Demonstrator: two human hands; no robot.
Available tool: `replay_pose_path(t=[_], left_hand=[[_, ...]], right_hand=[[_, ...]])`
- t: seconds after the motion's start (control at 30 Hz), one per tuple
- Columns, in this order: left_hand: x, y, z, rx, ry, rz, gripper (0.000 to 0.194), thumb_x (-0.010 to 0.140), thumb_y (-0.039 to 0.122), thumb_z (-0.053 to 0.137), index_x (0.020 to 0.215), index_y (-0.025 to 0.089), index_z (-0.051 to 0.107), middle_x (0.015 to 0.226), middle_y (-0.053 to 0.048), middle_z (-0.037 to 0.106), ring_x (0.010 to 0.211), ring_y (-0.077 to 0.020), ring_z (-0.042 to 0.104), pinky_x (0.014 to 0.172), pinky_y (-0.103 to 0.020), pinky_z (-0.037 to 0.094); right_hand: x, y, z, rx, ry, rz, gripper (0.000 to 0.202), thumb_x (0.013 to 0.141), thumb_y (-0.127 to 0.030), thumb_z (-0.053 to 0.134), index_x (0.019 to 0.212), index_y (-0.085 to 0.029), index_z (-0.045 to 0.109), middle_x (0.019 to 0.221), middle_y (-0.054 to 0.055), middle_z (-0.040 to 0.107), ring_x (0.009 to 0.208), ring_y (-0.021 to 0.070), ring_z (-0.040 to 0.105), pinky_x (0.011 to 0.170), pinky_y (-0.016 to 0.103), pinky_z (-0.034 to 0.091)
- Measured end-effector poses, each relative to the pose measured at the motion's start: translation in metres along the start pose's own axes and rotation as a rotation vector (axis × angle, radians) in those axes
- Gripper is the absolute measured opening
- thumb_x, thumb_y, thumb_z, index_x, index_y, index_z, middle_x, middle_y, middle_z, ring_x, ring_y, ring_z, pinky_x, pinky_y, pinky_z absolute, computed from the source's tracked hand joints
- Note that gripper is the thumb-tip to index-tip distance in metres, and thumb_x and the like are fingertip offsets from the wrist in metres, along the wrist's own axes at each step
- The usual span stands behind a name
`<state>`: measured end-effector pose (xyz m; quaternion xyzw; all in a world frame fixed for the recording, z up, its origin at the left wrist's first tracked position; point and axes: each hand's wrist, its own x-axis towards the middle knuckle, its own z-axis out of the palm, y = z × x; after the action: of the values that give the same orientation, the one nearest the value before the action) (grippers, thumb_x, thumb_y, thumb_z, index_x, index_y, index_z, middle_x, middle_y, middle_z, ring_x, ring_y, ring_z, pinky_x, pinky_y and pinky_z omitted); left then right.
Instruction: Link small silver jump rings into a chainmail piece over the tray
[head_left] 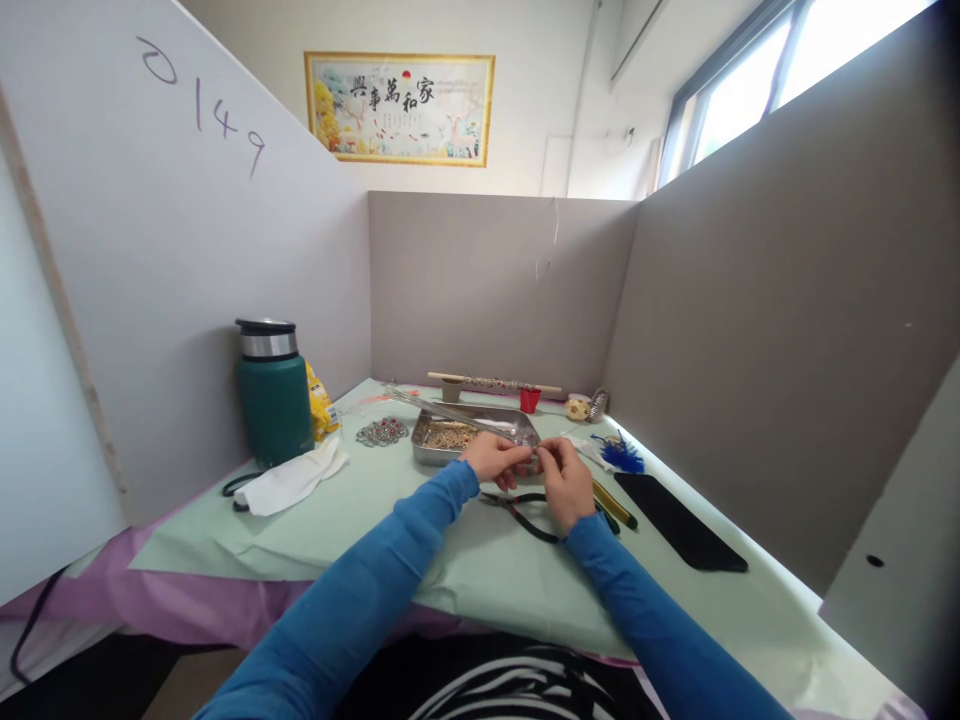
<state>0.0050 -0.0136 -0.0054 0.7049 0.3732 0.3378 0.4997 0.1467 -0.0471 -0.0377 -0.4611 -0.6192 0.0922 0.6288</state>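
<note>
Both hands meet over the near right edge of a metal tray (pixel 431 457) that holds small gold-coloured beads (pixel 448 434). My left hand (pixel 495 460) is closed around the near end of a bundle of thin wires (pixel 427 402), which slants up to the left across the tray. Beside it, my right hand (pixel 566 483) has its fingertips pinched together close to the left fingertips; whatever they hold is too small to make out. Just below the hands lie black-handled pliers (pixel 525 515), partly hidden by my right hand.
A green bottle (pixel 275 405), white cloth (pixel 294 478) and beaded pile (pixel 382 432) are on the left. Behind the tray, a beaded stick (pixel 495 383) rests on two small cups. On the right are a yellow-handled tool (pixel 615 503), blue tassel (pixel 622 455) and black slab (pixel 679 522).
</note>
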Motion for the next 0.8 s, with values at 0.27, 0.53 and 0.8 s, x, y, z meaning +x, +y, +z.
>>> replay_pose_path(t=[0.27, 0.53, 0.8], left_hand=[[-0.026, 0.012, 0.021, 0.817, 0.552, 1.040, 0.021, 0.083, 0.028, 0.049, 0.084, 0.018, 0.067, 0.082, -0.008, 0.065, 0.076, -0.0163, 0.058, 0.072, -0.029, 0.045], [-0.025, 0.020, 0.021, 1.108, 0.734, 1.049, 0.019, 0.083, 0.015, 0.043, 0.084, 0.016, 0.062, 0.084, -0.008, 0.064, 0.092, -0.0205, 0.054, 0.096, -0.044, 0.030], [-0.018, 0.008, 0.020, 1.076, 0.500, 0.819, 0.022, 0.083, 0.018, 0.041, 0.087, 0.014, 0.062, 0.077, -0.010, 0.065, 0.076, -0.0208, 0.058, 0.076, -0.038, 0.040]], right_hand=[[-0.001, -0.002, 0.000, 0.057, -0.099, 0.065, 0.012, 0.078, -0.030, 0.045, 0.081, -0.019, 0.049, 0.058, -0.002, 0.055, 0.053, 0.0140, 0.048, 0.056, 0.027, 0.040], [-0.003, -0.001, 0.003, 0.093, -0.118, 0.031, 0.015, 0.082, -0.033, 0.045, 0.082, -0.019, 0.048, 0.060, -0.003, 0.050, 0.053, 0.0126, 0.044, 0.053, 0.026, 0.038], [-0.002, -0.001, 0.000, 0.037, -0.040, -0.012, 0.018, 0.082, -0.035, 0.048, 0.085, -0.018, 0.053, 0.069, 0.002, 0.057, 0.062, 0.0151, 0.051, 0.060, 0.028, 0.041]])
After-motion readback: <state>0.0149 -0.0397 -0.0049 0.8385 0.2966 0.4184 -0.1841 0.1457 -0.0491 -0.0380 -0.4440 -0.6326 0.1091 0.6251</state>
